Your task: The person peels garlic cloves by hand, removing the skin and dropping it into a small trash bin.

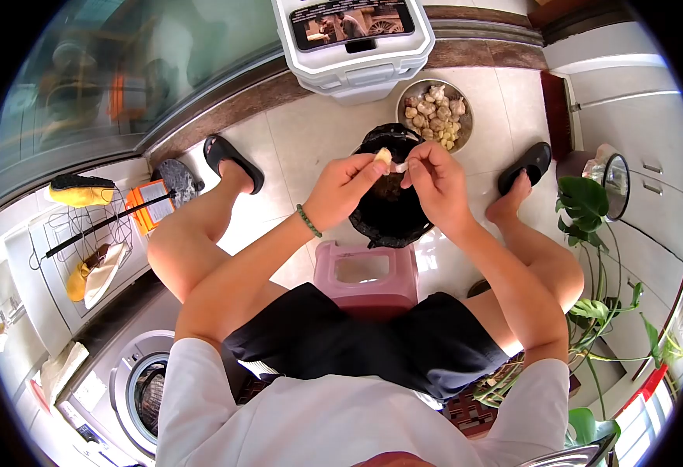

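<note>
My L grip pinches a garlic clove; R grip, just R of it, pinches whitish skin, both abv black bag.

We hold a small, pale yellow garlic clove in our left fingers, its rounded end showing. Just beside it, our right fingers pinch a small whitish scrap.
</note>
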{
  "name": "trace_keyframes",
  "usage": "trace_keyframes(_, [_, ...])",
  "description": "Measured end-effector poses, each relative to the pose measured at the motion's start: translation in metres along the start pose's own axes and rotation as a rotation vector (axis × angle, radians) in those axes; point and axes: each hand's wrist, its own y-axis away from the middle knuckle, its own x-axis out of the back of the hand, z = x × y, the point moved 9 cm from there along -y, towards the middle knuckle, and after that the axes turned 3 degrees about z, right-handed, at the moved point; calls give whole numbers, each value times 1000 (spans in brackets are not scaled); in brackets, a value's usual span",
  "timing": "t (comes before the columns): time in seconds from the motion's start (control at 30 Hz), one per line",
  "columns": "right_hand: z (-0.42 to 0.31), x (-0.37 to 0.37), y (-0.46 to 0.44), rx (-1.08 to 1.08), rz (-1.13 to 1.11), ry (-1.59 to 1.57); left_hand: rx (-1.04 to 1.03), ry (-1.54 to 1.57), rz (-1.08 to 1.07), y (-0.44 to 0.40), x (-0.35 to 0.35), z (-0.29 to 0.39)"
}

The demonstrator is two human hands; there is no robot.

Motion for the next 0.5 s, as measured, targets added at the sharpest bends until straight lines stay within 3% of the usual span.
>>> trace_keyframes(0.17, [-1,-3,5,24,-64,39,-86,91,46,0,3,4])
trace_keyframes(0.23, [-10,-12,7,143,-186,241,-89,105,47,-1,7,3])
trace_keyframes(0.37, [-11,-16,10,146,-226,311,-51,128,13,0,8,-1])
trace_keyframes(0.5, [-23,-17,9,344,-241,435,-32,94,-53,1,4,-6])
